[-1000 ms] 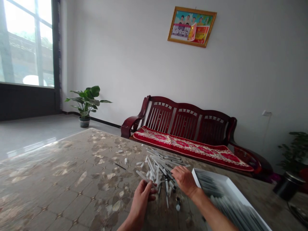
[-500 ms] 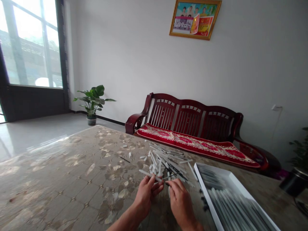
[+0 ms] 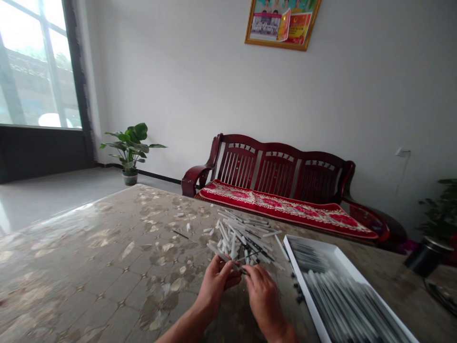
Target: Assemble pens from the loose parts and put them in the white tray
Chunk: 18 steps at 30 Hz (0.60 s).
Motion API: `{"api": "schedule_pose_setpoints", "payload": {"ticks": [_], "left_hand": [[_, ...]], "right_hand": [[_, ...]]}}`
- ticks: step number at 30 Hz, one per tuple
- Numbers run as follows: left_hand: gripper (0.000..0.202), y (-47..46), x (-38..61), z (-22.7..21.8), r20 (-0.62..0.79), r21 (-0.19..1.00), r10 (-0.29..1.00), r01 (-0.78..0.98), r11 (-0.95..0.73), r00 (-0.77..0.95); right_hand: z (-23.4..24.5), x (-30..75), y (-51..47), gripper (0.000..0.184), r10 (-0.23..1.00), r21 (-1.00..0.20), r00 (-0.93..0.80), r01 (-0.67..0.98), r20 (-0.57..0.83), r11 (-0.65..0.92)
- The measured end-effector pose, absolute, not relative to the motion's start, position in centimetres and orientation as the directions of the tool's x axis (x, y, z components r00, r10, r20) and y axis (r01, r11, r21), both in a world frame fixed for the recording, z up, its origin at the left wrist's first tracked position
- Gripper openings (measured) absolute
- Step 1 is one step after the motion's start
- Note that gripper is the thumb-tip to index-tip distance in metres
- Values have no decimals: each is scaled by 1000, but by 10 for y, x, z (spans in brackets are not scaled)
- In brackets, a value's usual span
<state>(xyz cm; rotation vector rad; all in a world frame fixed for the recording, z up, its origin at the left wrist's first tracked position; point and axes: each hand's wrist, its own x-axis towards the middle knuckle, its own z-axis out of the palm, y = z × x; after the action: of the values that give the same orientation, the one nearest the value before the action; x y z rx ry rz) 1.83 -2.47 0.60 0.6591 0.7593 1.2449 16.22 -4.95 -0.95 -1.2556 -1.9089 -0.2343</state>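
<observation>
Between the thumb and fingers of my left hand (image 3: pixel 213 283) is a whitish, translucent pen barrel (image 3: pixel 217 251), slanting down toward the right. My right hand (image 3: pixel 263 293) pinches a small dark pen part (image 3: pixel 244 272) at the barrel's lower right end. Whether that part sits inside the barrel or only touches it, I cannot tell. Just beyond both hands lies a loose pile of white pen barrels (image 3: pixel 233 245), with thin dark rods among them.
A white box (image 3: pixel 314 307) full of pens stands at the right. Small black pieces (image 3: pixel 297 288) lie along its left side. A thin dark rod (image 3: pixel 180 234) and short white pieces (image 3: pixel 188 227) are scattered left of the pile. A red wooden bench (image 3: pixel 278 174) stands behind the patterned table (image 3: pixel 117 247).
My right hand has brought the dark part up to the barrel's end, closing the small gap between my hands. The whole view has shifted slightly.
</observation>
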Motion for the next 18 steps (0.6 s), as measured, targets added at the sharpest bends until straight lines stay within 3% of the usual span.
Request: {"api": "schedule_pose_setpoints", "payload": {"ticks": [4, 8, 12, 18], "left_hand": [[43, -26, 20, 6, -129, 790, 979, -580, 199, 160], [37, -24, 20, 6, -199, 722, 975, -658, 215, 100], [25, -24, 21, 7, -254, 677, 964, -698, 235, 78], [7, -24, 19, 11, -289, 638, 948, -713, 293, 131]], "right_hand": [[-7, 162, -50, 24, 663, -242, -141, 858, 736, 452], [-2, 168, -48, 30, 659, -239, -38, 915, 752, 326], [1, 164, -52, 40, 664, -425, 73, 819, 744, 386], [9, 154, -60, 50, 751, -625, -49, 521, 658, 582]]}}
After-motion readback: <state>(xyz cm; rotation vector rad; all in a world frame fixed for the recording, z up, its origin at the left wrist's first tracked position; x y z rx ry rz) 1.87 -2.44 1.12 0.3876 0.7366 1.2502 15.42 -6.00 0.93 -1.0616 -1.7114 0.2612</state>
